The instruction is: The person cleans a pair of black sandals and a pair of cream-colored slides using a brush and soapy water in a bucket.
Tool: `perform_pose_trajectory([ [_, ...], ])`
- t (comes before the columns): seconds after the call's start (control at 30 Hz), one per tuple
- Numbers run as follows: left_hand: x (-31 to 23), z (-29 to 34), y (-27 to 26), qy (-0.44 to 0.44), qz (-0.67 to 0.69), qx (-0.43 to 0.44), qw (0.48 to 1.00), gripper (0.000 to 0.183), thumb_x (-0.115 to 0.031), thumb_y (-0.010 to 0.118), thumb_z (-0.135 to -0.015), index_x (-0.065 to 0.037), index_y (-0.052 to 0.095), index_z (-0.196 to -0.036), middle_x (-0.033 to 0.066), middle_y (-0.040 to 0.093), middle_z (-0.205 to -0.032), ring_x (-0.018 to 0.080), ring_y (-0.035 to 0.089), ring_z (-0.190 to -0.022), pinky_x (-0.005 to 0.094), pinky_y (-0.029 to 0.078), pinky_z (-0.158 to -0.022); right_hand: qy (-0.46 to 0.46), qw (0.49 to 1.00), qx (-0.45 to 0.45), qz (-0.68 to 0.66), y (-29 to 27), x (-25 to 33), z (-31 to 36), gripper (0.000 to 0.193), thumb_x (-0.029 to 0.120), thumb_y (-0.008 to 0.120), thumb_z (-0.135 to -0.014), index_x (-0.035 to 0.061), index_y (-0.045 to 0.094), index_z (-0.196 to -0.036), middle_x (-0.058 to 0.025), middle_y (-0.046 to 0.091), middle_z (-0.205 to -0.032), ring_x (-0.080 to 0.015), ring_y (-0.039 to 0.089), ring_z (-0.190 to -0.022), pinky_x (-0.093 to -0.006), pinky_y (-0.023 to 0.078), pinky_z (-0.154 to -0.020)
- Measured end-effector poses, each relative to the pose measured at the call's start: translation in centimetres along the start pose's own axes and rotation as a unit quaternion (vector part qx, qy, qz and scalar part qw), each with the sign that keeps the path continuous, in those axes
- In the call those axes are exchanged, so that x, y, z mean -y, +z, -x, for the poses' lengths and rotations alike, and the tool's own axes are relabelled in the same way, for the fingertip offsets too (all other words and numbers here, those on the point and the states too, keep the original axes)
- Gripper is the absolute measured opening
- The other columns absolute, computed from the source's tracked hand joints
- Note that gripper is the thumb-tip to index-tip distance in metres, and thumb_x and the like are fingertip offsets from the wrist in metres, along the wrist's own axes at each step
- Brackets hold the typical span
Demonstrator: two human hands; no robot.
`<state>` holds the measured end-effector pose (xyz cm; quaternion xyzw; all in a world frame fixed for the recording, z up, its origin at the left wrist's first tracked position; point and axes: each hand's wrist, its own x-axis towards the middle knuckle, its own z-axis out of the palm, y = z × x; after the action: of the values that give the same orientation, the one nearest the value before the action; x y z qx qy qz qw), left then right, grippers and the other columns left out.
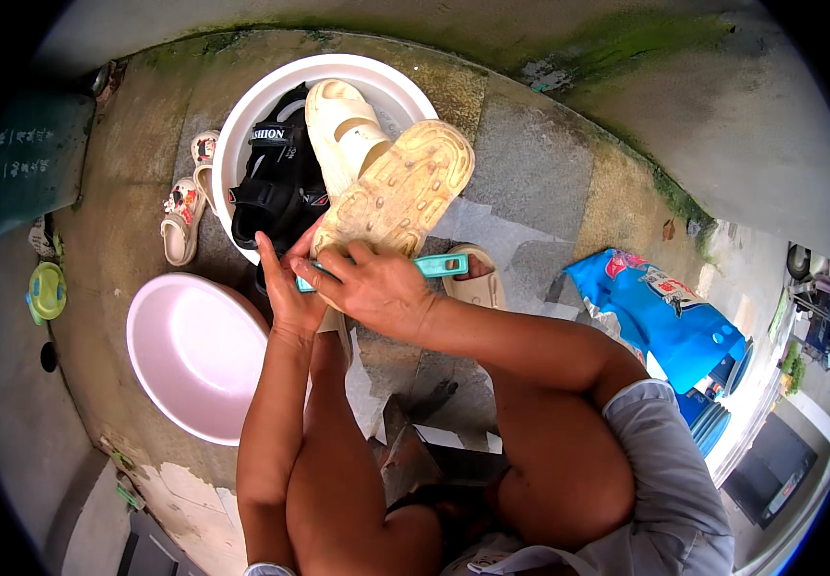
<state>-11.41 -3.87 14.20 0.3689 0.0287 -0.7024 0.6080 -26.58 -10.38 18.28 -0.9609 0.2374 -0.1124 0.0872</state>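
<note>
A cream slipper is held sole up, its underside stained yellow-brown. My left hand is closed around its lower end. Closed over a slim teal-handled brush, my right hand presses against the slipper's heel. The handle's holed end sticks out to the right; any bristles are hidden beneath my fingers. Just beyond is a white basin, holding the matching cream slipper and black strappy sandals. The held slipper overlaps the basin's near right side.
A pink basin sits at left, near small decorated clogs. To the right lies a blue printed bag. My foot wears a beige slipper. Mossy walls border the paved ground.
</note>
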Motion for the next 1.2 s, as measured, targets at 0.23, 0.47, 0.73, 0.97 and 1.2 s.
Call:
perform_pose_trajectory([
  [0.23, 0.7, -0.8, 1.6, 0.037, 0.016, -0.068, 0.997, 0.099, -0.078, 0.027, -0.094, 0.005, 0.044, -0.145, 0.0169, 0.049, -0.148, 0.029, 0.045, -0.137, 0.0393, 0.031, -0.118, 0.193, 0.978, -0.012, 0.073, -0.3, -9.6, -2.1, 0.047, 0.024, 0.064, -0.091, 0.0146, 0.058, -0.136, -0.0073, 0.058, -0.104, -0.0243, 0.066, -0.086, -0.0339, 0.057, -0.061],
  [0.47, -0.2, 0.2, 2.1, 0.025, -0.012, -0.04, 0.999, 0.08, -0.062, 0.034, -0.101, 0.005, 0.046, -0.144, 0.0165, 0.053, -0.144, 0.0281, 0.049, -0.133, 0.0404, 0.035, -0.115, -0.007, 0.999, -0.005, -0.038, -0.5, -0.5, 1.1, 0.06, 0.02, 0.067, -0.08, 0.0234, 0.058, -0.138, -0.0009, 0.055, -0.099, -0.0169, 0.061, -0.083, -0.0321, 0.055, -0.059],
  [0.73, 1.5, -0.8, 1.5, 0.063, -0.121, -0.101, 0.985, 0.044, -0.01, 0.066, -0.096, -0.003, 0.055, -0.138, 0.0103, 0.064, -0.13, 0.0174, 0.063, -0.115, 0.0308, 0.051, -0.1, 0.29, 0.957, -0.027, 0.013, -0.9, -9.5, 2.6, 0.047, 0.025, 0.066, -0.092, 0.0196, 0.057, -0.137, -0.0089, 0.054, -0.1, -0.0267, 0.066, -0.084, -0.0345, 0.058, -0.063],
  [0.97, 1.6, -1.1, 1.2, 0.087, -0.114, -0.084, 0.986, 0.039, -0.013, 0.062, -0.099, 0.0, 0.057, -0.136, 0.0108, 0.065, -0.128, 0.0186, 0.063, -0.114, 0.0316, 0.051, -0.099, 0.117, 0.991, -0.044, -0.041, -0.5, -5.1, 5.0, 0.052, 0.024, 0.069, -0.087, 0.024, 0.057, -0.138, -0.0025, 0.052, -0.1, -0.021, 0.063, -0.088, -0.0326, 0.057, -0.064],
  [1.2, 1.1, -1.5, -0.1, 0.089, -0.097, -0.102, 0.986, 0.037, -0.012, 0.061, -0.099, 0.001, 0.058, -0.134, 0.0123, 0.066, -0.127, 0.0198, 0.065, -0.113, 0.0315, 0.052, -0.098, 0.195, 0.977, -0.038, -0.08, -1.1, -4.8, 5.2, 0.055, 0.025, 0.07, -0.088, 0.025, 0.055, -0.141, -0.0054, 0.053, -0.101, -0.0218, 0.065, -0.082, -0.033, 0.058, -0.063],
])
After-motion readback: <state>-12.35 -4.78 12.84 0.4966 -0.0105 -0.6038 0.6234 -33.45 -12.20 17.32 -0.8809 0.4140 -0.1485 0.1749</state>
